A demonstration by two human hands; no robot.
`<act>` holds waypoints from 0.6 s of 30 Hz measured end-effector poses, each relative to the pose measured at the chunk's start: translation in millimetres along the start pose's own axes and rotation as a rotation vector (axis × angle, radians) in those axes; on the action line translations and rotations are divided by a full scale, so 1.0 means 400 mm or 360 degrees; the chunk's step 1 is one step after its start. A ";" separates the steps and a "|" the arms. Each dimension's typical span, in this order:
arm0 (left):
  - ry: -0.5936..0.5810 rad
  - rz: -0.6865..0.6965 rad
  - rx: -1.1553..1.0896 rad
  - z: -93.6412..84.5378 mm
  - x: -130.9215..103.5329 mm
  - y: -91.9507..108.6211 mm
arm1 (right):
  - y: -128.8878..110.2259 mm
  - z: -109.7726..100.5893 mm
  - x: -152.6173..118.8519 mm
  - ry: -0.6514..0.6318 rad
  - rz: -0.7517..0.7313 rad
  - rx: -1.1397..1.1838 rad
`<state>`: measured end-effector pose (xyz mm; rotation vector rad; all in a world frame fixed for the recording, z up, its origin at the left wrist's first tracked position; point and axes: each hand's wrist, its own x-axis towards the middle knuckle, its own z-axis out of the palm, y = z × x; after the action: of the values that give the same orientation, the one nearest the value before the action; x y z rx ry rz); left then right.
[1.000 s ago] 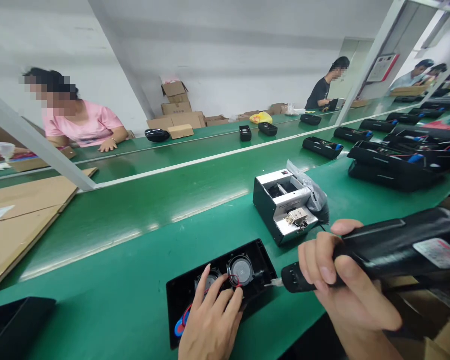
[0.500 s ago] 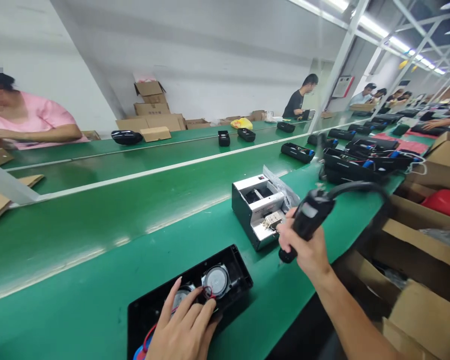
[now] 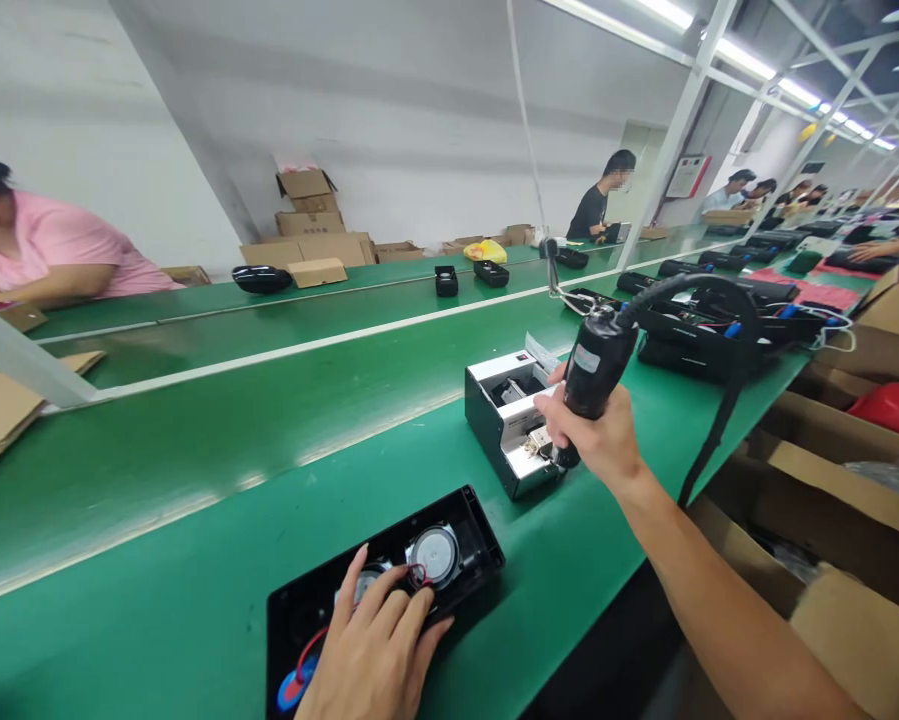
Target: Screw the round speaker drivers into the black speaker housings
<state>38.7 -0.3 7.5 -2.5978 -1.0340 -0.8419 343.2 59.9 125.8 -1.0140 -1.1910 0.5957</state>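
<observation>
two hands: left hand [image 3: 378, 655] flat on one speaker housing [image 3: 389, 595], right hand [image 3: 595, 435] fist-tight around one screwdriver [image 3: 595, 365].

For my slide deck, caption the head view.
Right hand holds electric screwdriver over feeder; left hand steadies speaker housing.

One head view, close over my bench.
I look forward and down across the green conveyor table [image 3: 194, 450], its near edge nearest me.

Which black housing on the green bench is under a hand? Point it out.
The open black housing nearest the camera, showing two round speakers; the left hand rests on it. The others lie untouched farther along.
</observation>
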 end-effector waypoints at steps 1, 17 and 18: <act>-0.0012 -0.0008 -0.0001 -0.001 0.000 0.003 | -0.012 0.001 -0.011 -0.0083 0.0038 0.0063; -0.0137 -0.0205 -0.0060 -0.029 0.019 0.032 | -0.017 0.201 -0.252 -0.0407 0.0017 0.0884; -0.0149 -0.0198 -0.0057 -0.029 0.019 0.030 | -0.010 0.207 -0.253 -0.0409 0.0023 0.0874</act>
<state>46.3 -9.5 21.4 -2.6480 -1.2286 -0.7790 233.6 1.0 84.8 -0.4883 -1.1495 1.0205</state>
